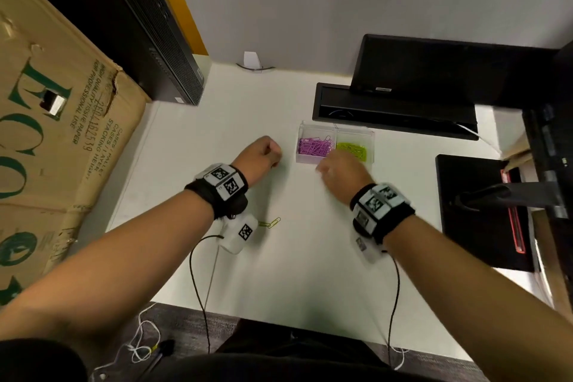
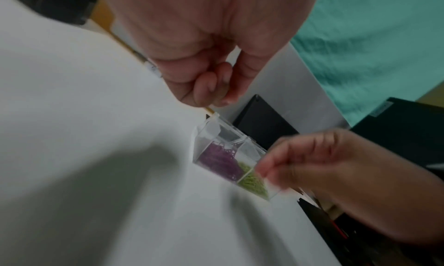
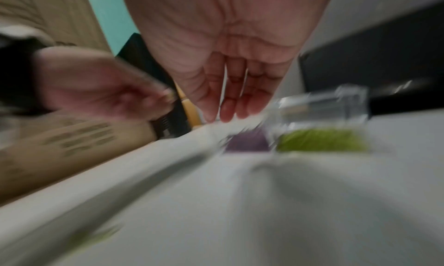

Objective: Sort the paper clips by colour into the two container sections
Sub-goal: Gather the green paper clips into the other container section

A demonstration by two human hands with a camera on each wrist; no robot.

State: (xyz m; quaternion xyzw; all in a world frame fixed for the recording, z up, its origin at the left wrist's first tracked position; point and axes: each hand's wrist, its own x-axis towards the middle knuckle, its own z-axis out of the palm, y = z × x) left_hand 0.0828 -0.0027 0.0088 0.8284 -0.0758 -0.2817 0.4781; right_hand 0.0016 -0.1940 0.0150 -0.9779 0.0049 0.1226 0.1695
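Observation:
A clear two-section container (image 1: 319, 130) stands on the white table (image 1: 279, 273). Purple clips (image 1: 313, 146) fill its left section and green clips (image 1: 352, 150) its right. My left hand (image 1: 269, 154) is a curled fist just left of the container; in the left wrist view its fingers (image 2: 211, 87) are curled against the thumb with no clip showing. My right hand (image 1: 329, 166) hovers at the container's front edge, fingers (image 3: 230, 106) straight and together, holding nothing. A loose green clip (image 1: 273, 223) lies on the table beside my left wrist. The right wrist view is blurred by motion.
A large cardboard box (image 1: 46, 133) leans along the left side. A black computer tower (image 1: 155, 28) stands at the back left. A black monitor base (image 1: 393, 108) sits right behind the container. A black device (image 1: 477, 211) lies on the right. Thin cables (image 1: 198, 288) hang over the front edge.

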